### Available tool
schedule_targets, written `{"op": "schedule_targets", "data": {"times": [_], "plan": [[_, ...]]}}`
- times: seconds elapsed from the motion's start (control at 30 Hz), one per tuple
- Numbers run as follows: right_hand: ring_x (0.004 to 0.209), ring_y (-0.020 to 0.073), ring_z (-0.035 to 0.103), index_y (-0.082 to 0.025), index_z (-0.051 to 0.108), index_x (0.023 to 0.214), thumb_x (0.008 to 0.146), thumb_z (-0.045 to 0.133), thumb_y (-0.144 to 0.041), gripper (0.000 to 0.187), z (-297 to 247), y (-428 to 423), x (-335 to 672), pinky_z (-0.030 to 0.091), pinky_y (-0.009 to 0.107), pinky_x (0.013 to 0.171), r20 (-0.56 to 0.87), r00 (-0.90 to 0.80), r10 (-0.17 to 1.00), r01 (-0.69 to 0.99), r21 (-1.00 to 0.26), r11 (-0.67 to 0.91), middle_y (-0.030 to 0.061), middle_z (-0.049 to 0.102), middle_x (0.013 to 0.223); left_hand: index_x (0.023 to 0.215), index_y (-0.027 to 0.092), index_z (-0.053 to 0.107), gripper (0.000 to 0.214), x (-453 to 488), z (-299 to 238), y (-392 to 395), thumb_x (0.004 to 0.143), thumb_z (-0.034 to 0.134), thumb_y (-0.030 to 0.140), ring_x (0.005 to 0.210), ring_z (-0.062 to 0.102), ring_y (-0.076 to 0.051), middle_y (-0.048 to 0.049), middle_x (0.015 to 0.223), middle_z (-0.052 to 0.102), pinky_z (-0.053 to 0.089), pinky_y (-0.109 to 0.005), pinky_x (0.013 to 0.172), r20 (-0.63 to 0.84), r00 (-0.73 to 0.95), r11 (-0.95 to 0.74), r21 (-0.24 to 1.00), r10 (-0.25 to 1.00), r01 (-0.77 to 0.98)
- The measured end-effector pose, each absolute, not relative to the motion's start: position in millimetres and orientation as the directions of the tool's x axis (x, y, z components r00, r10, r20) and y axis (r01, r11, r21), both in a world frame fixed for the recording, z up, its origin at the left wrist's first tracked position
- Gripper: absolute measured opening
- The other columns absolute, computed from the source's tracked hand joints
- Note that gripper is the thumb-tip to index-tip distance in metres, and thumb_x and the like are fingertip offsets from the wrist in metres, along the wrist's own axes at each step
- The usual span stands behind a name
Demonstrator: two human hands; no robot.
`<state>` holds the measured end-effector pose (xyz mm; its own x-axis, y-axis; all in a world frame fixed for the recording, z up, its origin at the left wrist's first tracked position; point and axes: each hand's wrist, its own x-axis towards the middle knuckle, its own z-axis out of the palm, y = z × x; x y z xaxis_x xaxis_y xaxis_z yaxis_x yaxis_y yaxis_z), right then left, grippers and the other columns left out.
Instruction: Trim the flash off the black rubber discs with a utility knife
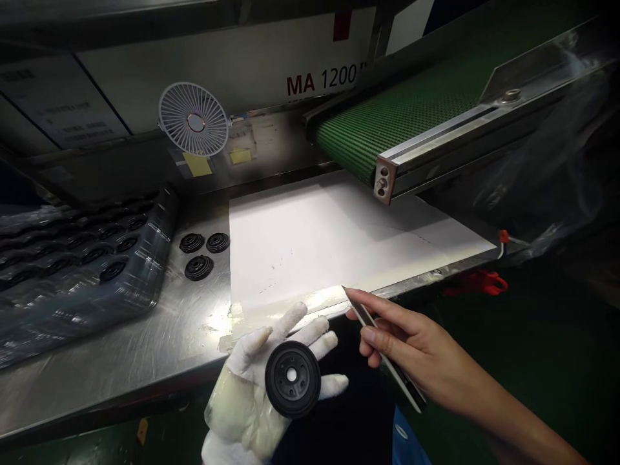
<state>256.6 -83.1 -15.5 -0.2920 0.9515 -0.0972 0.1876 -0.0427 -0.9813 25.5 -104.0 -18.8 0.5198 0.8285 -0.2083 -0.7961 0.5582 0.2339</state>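
My left hand (252,387), in a white glove, holds a round black plastic disc (292,379) with a centre hole, its fingers spread behind it below the table's front edge. My right hand (411,345) is bare and pinches a thin blade-like tool (382,352), its tip pointing up-left toward the table edge, a little right of the disc. Three more black discs (203,250) lie on the steel table (145,342). A white sheet (329,239) covers the table's middle.
A plastic-wrapped tray of black discs (77,265) sits at the left. A green conveyor belt (416,110) overhangs the table at the right. A small white fan (194,119) stands at the back. Something red (477,282) hangs at the table's right edge.
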Motion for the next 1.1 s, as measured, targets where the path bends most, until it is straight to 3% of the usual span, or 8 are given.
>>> {"op": "schedule_targets", "data": {"times": [0.17, 0.93, 1.03, 1.1], "plan": [[0.07, 0.0176, 0.064, -0.022, 0.063, 0.119, 0.092, 0.059, -0.037, 0.031, -17, -85, 260, 0.055, 0.03, 0.067, -0.053, -0.184, 0.982, 0.144, -0.989, -0.026, 0.0045, 0.066, 0.088, 0.146, 0.006, 0.013, 0.06, 26, -21, -105, 0.094, 0.022, 0.034, 0.133, 0.027, -0.044, -0.0297, 0.144, 0.032, 0.018, -0.072, 0.1, -0.211, 0.51, 0.548, 0.211, 0.834, -0.809], [0.078, 0.0204, 0.066, -0.024, 0.059, 0.122, 0.093, 0.06, -0.042, 0.035, -34, -83, 265, 0.054, 0.029, 0.074, -0.112, -0.088, 0.99, 0.118, -0.988, -0.101, 0.0038, 0.068, 0.087, 0.145, 0.004, 0.019, 0.058, 20, -26, -104, 0.094, 0.023, 0.032, 0.133, 0.027, -0.044, -0.0293, 0.145, 0.03, 0.02, -0.07, 0.101, -0.228, 0.488, 0.526, 0.158, 0.843, -0.836], [0.085, 0.0227, 0.067, -0.026, 0.06, 0.123, 0.092, 0.061, -0.043, 0.036, -33, -80, 265, 0.053, 0.035, 0.084, -0.083, -0.035, 0.996, 0.135, -0.988, -0.077, 0.0046, 0.069, 0.091, 0.142, 0.004, 0.028, 0.055, 20, -27, -103, 0.094, 0.028, 0.031, 0.132, 0.029, -0.044, -0.0273, 0.144, 0.034, 0.022, -0.069, 0.102, -0.249, 0.476, 0.517, 0.136, 0.844, -0.845], [0.097, 0.0252, 0.064, -0.028, 0.059, 0.125, 0.091, 0.061, -0.042, 0.036, -30, -78, 265, 0.049, 0.039, 0.095, -0.042, 0.012, 0.999, 0.099, -0.994, -0.043, 0.0054, 0.067, 0.105, 0.138, 0.004, 0.036, 0.051, 20, -27, -102, 0.094, 0.033, 0.03, 0.131, 0.033, -0.044, -0.0257, 0.14, 0.041, 0.025, -0.069, 0.101, -0.309, 0.442, 0.497, 0.124, 0.842, -0.859]]}}
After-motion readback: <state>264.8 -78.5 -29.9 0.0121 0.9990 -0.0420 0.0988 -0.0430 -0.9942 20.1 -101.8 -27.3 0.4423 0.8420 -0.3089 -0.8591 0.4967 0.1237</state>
